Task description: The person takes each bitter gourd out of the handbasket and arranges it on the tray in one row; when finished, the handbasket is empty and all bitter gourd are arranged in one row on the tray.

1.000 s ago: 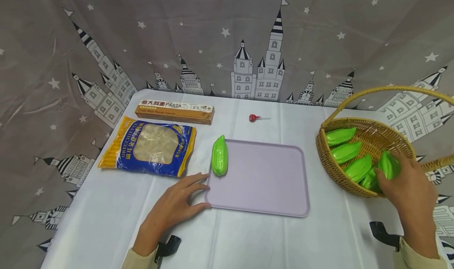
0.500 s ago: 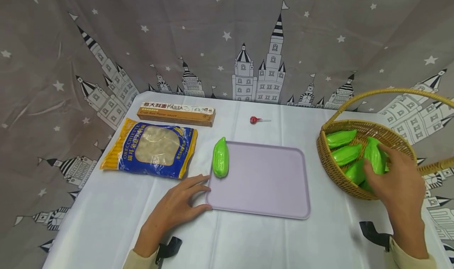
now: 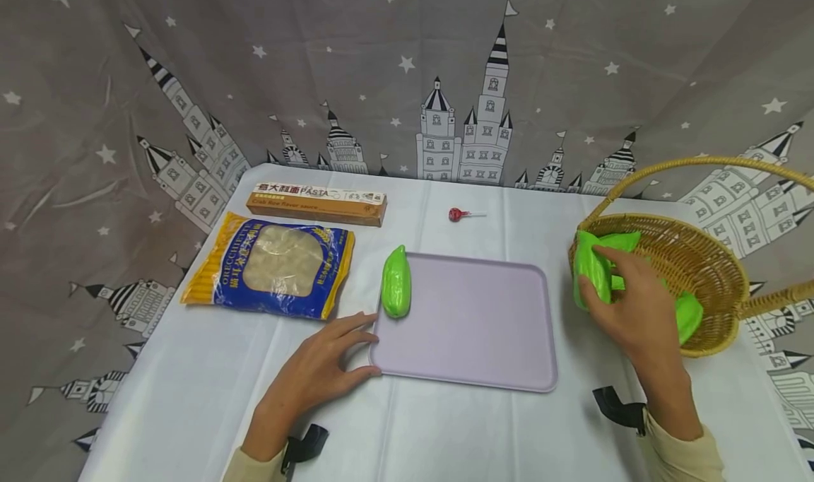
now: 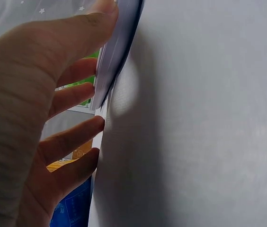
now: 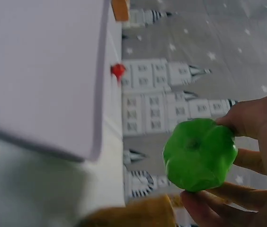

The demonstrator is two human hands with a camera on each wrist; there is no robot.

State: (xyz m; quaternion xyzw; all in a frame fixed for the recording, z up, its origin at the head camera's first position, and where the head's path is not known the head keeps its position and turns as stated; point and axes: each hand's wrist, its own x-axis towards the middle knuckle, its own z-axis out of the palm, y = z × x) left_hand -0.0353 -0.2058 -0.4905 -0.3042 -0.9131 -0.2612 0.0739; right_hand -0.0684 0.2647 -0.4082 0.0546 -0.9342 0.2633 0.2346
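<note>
Right hand gripping green vegetable, basket partly hidden, handle cut off

High downward head view; close wrist views — shared tray

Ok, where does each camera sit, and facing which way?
Head: worn on the head, forward and down at the lilac tray; left hand and right hand show.
Left wrist: worn there, facing that hand at the tray's edge.
Right wrist: worn there, facing that hand holding a lobed green fruit.
Head and right wrist share a red lollipop.
</note>
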